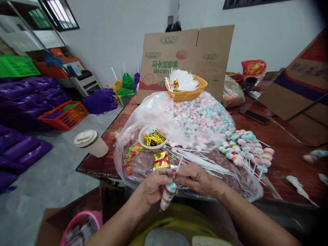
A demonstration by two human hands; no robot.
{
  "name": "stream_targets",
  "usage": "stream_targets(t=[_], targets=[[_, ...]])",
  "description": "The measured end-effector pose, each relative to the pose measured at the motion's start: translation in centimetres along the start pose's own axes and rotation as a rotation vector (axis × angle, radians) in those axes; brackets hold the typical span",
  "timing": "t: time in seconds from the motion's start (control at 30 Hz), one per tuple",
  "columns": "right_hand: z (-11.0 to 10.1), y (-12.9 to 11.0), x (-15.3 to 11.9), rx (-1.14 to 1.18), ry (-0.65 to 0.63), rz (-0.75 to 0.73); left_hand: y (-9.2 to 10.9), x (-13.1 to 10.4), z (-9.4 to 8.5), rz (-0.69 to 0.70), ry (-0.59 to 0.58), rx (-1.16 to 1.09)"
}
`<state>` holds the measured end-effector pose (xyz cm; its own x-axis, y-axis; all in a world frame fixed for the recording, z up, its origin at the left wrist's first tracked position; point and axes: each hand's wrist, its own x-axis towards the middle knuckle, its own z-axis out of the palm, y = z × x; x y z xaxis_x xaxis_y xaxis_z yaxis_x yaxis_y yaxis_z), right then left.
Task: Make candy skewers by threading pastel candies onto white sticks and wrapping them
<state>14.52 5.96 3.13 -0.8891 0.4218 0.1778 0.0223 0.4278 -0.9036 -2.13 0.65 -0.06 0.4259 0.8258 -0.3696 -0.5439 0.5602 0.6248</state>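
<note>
Both hands meet at the near edge of the worktop [287,153] — the left hand [153,186] is closed around a candy skewer [167,194] stacked with pastel discs, and the right hand [196,177] pinches the skewer's top end. At 12 o'clock from them lies a gold wrapper bundle [161,160]; at 2 o'clock, finished skewers [246,147] — beyond, a bag of candies [200,112].

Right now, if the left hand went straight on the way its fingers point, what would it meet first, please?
The left hand points right, so it would most likely meet the right hand first; both hold the candy skewer, though depth is unclear.
</note>
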Motion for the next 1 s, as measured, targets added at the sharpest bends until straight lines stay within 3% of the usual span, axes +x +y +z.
stream_targets(t=[0.07,0.23,0.4,0.5,0.7,0.83,1.0], targets=[[-0.1,0.0,0.2,-0.066,0.014,-0.047,0.1,0.0,0.3,0.026,-0.029,-0.054],[1.6,1.2,0.1,-0.481,0.436,-0.083,0.7,0.4,1.5,0.180,0.158,-0.096],[1.1,1.3,-0.2,-0.529,0.423,-0.112,1.3,0.6,2.4,0.145,0.218,-0.067],[0.8,1.1,-0.1,-0.543,0.483,-0.137,1.4,0.4,2.8,0.178,0.316,-0.023],[3.6,1.4,0.1,-0.655,0.662,-0.017,0.6,0.0,3.4,0.242,0.449,0.326],[3.7,1.7,0.5,-0.954,0.646,-0.016,0.4,0.3,3.8,0.319,0.471,0.382],[0.9,0.5,0.3,-1.308,0.626,-0.074,0.0,0.1,3.1,0.579,0.568,0.556]])
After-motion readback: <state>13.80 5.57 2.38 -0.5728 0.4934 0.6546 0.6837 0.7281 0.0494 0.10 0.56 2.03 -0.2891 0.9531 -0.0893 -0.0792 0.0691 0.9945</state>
